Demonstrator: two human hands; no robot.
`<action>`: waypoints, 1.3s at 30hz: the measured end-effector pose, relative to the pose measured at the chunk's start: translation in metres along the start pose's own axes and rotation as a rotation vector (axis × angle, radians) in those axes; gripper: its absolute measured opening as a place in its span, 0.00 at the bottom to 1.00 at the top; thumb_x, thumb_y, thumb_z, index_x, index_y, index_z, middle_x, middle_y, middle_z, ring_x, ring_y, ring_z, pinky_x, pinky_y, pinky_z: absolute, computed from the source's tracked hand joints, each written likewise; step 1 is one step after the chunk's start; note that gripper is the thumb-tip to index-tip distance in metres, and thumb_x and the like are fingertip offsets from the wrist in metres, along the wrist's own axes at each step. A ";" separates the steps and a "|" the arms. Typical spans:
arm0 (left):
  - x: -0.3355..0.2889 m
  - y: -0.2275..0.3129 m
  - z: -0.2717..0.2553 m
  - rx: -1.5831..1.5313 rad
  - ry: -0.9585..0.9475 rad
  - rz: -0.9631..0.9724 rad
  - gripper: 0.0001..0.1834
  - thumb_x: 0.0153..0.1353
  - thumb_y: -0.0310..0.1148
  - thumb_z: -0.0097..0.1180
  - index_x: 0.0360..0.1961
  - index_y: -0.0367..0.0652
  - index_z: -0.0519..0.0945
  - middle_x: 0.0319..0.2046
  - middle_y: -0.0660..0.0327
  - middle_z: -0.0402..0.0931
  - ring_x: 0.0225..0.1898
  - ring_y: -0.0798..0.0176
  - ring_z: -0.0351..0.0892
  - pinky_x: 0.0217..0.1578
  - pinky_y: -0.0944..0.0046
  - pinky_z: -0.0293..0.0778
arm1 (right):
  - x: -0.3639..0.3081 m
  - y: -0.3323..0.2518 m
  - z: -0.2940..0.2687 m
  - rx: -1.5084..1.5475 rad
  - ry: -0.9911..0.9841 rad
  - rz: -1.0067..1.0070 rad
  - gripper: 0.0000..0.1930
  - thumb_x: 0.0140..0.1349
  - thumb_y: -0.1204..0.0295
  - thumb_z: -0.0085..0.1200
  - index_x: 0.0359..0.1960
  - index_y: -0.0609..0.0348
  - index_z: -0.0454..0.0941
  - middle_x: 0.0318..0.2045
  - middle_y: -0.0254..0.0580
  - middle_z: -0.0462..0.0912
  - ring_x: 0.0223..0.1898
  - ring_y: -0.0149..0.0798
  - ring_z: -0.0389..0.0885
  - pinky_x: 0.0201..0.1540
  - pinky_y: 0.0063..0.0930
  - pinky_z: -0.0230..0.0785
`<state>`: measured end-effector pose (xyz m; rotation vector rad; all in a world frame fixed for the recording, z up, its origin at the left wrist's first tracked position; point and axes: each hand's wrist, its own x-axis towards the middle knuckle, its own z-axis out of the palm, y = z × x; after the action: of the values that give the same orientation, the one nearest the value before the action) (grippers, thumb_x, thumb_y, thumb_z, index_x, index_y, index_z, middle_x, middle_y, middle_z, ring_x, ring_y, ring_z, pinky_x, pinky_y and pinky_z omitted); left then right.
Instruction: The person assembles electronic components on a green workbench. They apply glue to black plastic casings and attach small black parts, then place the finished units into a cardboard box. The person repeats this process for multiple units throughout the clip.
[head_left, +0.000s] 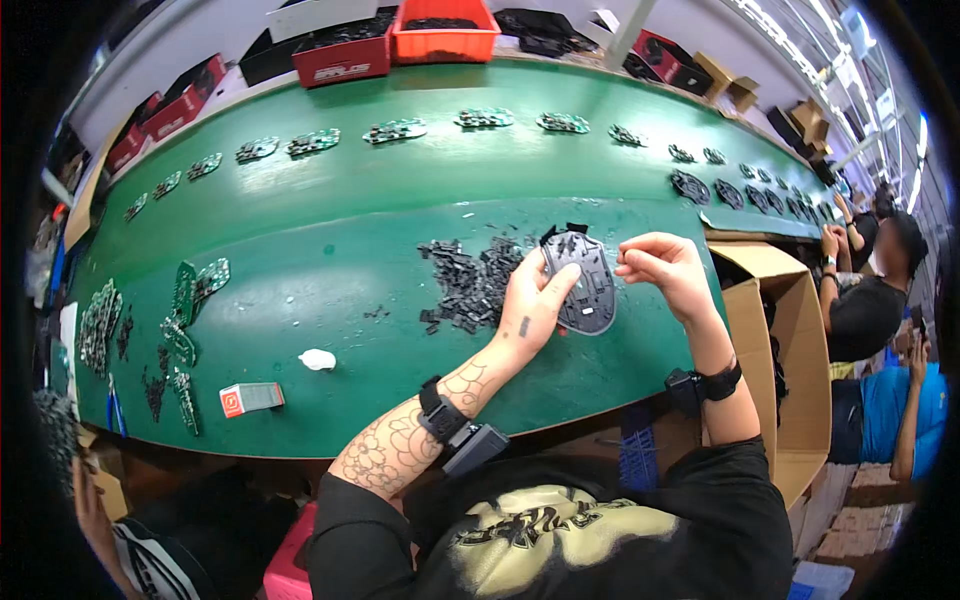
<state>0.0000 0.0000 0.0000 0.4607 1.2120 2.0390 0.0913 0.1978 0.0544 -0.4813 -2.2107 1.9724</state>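
My left hand (533, 302) is closed around a black plastic housing (592, 290), an oval shell with raised details and small pale pieces on its inner face. Its thumb lies across that face. Just right of the shell, my right hand (668, 272) is raised with thumb and fingertips pinched together, apart from the housing. Whatever sits in that pinch is too small to make out. Left of the shell, partly behind my left hand, a pile of small black plastic parts (465, 285) spreads over the green table (380, 250).
Green circuit boards (397, 131) stand in a row along the table's far side. More boards (183, 300) lie at left, with a small box (251, 399) and a white lump (317, 359). At right are black housings (690, 187), a cardboard box (790, 350) and co-workers (868, 290).
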 end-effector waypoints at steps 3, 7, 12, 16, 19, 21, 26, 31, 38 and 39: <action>0.004 -0.002 0.003 -0.009 -0.014 0.016 0.16 0.66 0.31 0.51 0.53 0.38 0.72 0.36 0.61 0.81 0.26 0.72 0.81 0.18 0.74 0.74 | -0.022 -0.012 0.003 0.025 0.014 0.061 0.10 0.60 0.77 0.59 0.42 0.70 0.81 0.36 0.49 0.85 0.37 0.39 0.86 0.38 0.25 0.80; 0.015 -0.006 0.013 0.009 -0.049 0.049 0.16 0.66 0.30 0.51 0.54 0.37 0.71 0.38 0.59 0.81 0.30 0.70 0.82 0.27 0.72 0.79 | -0.035 -0.011 -0.002 -0.118 0.003 -0.113 0.07 0.59 0.81 0.58 0.39 0.69 0.82 0.35 0.46 0.85 0.39 0.35 0.85 0.43 0.25 0.78; 0.015 -0.010 0.012 0.021 -0.053 0.127 0.16 0.66 0.30 0.52 0.53 0.36 0.70 0.37 0.60 0.81 0.29 0.72 0.81 0.22 0.72 0.74 | -0.035 -0.006 0.008 -0.237 -0.075 -0.291 0.07 0.56 0.82 0.60 0.37 0.65 0.83 0.36 0.38 0.82 0.41 0.31 0.80 0.47 0.25 0.74; 0.015 -0.012 0.011 0.051 -0.049 0.167 0.17 0.65 0.31 0.52 0.53 0.37 0.70 0.34 0.61 0.81 0.24 0.74 0.80 0.14 0.74 0.70 | -0.035 -0.006 0.017 -0.375 -0.054 -0.389 0.07 0.54 0.81 0.62 0.35 0.61 0.83 0.33 0.37 0.80 0.39 0.32 0.79 0.43 0.25 0.72; 0.012 -0.009 0.009 0.080 -0.077 0.120 0.17 0.66 0.27 0.52 0.55 0.35 0.70 0.44 0.58 0.79 0.40 0.68 0.81 0.40 0.67 0.79 | -0.035 -0.006 0.018 -0.438 -0.052 -0.403 0.07 0.52 0.80 0.63 0.34 0.60 0.83 0.32 0.37 0.79 0.37 0.33 0.78 0.41 0.26 0.71; 0.012 -0.010 0.008 0.092 -0.076 0.120 0.18 0.66 0.27 0.52 0.55 0.35 0.70 0.44 0.58 0.79 0.40 0.69 0.81 0.40 0.68 0.79 | -0.034 -0.004 0.019 -0.464 -0.053 -0.422 0.06 0.52 0.80 0.63 0.33 0.60 0.83 0.32 0.37 0.79 0.37 0.34 0.78 0.41 0.26 0.70; 0.011 -0.012 0.011 0.073 -0.061 0.165 0.18 0.66 0.31 0.52 0.54 0.36 0.70 0.36 0.61 0.81 0.26 0.74 0.79 0.17 0.75 0.70 | -0.038 -0.011 0.017 -0.335 -0.084 -0.344 0.06 0.53 0.81 0.63 0.33 0.61 0.82 0.34 0.37 0.78 0.38 0.32 0.78 0.40 0.24 0.71; 0.013 -0.017 0.013 0.054 -0.057 0.271 0.17 0.65 0.29 0.53 0.54 0.34 0.70 0.39 0.60 0.80 0.31 0.74 0.79 0.24 0.73 0.74 | -0.037 -0.007 0.016 -0.423 -0.076 -0.399 0.06 0.53 0.82 0.62 0.33 0.62 0.82 0.34 0.37 0.77 0.38 0.31 0.78 0.40 0.23 0.72; 0.010 -0.010 0.010 0.120 -0.033 0.166 0.16 0.65 0.28 0.53 0.53 0.34 0.71 0.37 0.60 0.80 0.31 0.73 0.79 0.27 0.72 0.75 | -0.033 -0.011 0.027 -0.745 -0.059 -0.566 0.07 0.53 0.82 0.62 0.32 0.64 0.77 0.33 0.39 0.76 0.36 0.31 0.78 0.39 0.23 0.73; 0.006 -0.001 0.012 0.130 -0.013 0.140 0.16 0.65 0.28 0.53 0.53 0.35 0.71 0.36 0.60 0.81 0.31 0.73 0.79 0.27 0.72 0.75 | -0.032 -0.013 0.029 -0.826 -0.071 -0.616 0.07 0.53 0.82 0.61 0.32 0.65 0.76 0.33 0.39 0.75 0.35 0.32 0.78 0.39 0.22 0.73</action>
<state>0.0042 0.0120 0.0051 0.6361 1.3423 2.0777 0.1104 0.1585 0.0668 0.2054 -2.6979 0.7538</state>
